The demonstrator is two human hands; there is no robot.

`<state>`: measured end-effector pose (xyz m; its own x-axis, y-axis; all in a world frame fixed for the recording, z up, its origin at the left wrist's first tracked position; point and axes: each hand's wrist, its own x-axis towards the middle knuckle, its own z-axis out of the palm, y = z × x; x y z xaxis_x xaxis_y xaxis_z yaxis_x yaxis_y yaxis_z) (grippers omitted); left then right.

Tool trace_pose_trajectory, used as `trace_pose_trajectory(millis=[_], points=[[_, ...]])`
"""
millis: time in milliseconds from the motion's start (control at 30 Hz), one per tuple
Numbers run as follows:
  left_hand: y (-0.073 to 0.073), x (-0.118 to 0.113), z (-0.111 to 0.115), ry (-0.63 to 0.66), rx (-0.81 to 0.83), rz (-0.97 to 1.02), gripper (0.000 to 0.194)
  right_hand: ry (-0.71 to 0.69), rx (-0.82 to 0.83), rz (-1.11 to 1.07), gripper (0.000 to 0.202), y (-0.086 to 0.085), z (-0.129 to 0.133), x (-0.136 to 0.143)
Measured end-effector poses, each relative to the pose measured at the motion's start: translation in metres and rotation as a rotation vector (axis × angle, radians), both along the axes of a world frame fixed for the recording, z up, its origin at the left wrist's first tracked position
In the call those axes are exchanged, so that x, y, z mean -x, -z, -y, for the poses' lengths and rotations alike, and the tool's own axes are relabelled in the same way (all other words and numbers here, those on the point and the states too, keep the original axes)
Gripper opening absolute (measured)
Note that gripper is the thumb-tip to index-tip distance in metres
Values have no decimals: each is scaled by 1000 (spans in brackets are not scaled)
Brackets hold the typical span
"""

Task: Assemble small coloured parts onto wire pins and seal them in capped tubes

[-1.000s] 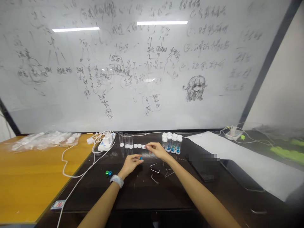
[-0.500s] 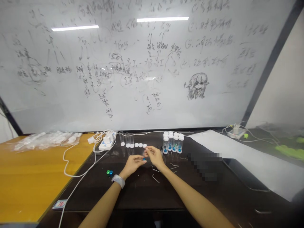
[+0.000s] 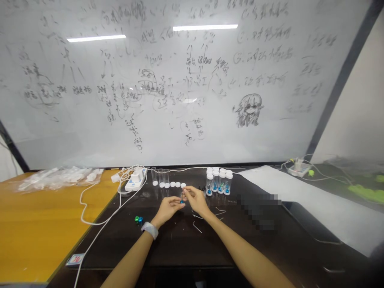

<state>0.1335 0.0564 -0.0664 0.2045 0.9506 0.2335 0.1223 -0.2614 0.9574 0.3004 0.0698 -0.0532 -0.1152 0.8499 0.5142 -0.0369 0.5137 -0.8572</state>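
Pinching blue bead between both grips.

Hands: left hand and right hand meet over the bead.
Behind: open tubes left, capped vials right.
Far left: power strip.

A blue bead, white-capped vials, white cable, orange table, black mat.

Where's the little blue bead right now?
In the head view the blue bead is pinched between the left hand and right hand, above the dark table, just in front of the row of white caps.
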Motion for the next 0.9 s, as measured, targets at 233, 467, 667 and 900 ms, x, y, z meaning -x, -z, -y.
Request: trace_pose_trajectory(millis=[233,467,667,900], points=[[-2,0,1,7,18,18,47,25,-49,136,30,1,-1,-3],[1,2,-1,50,66,105,48,155,-96,286,24,-7,-2,-10],[2,6,-6,-65,-23,120,41,-58,-335,590,15,-19,24,-15],[2,7,-7,-157,-68,75,36,-387,-360,924,8,-17,40,-6]])
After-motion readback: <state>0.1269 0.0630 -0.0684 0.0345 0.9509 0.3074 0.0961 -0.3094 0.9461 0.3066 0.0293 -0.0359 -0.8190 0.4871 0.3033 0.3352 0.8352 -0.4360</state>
